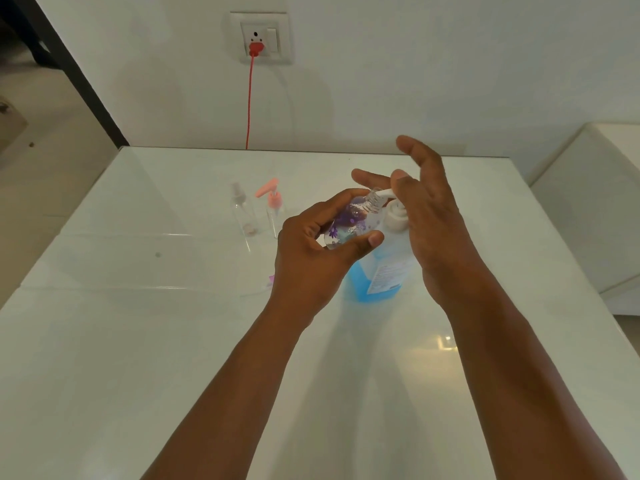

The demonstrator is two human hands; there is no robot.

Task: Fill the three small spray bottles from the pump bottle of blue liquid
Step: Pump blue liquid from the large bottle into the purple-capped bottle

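Forearms reach in from the near edge of the white bench (138, 341), and the work sits where they meet. The left hand (311, 251) grips a small clear bottle printed with purple flowers (349, 223), fingers and thumb curled round its body, tilting it so the open threaded neck points up and right at the white spout of the pump bottle (377, 271). The neck sits right at the tip of the spout, touching it or very nearly so. The pump bottle stands on the bench just behind and right of that hand, with blue liquid showing in its lower part and a label on its side. The right hand (429, 223) hangs over the pump head with fingers straight and spread, holding nothing; one finger lies on or just above the spout, though whether it presses I cannot tell.

By my reading, the task is at an early stage. The flowered bottle shows a hint of blue low inside, so it may have taken a little, but it looks far from full. Its spray top is off; a small pinkish object at the left wrist's edge may be that top, too hidden to say.

Farther back and to the left, well apart from the hands, stand the other two: a clear spray bottle (244, 213) and, just beside it, a bottle with a pink top (275, 211). Both look empty of blue and capped, so both remain to be filled.

Beyond the bench, a red cord (250, 98) runs up the wall to a socket (259, 38).
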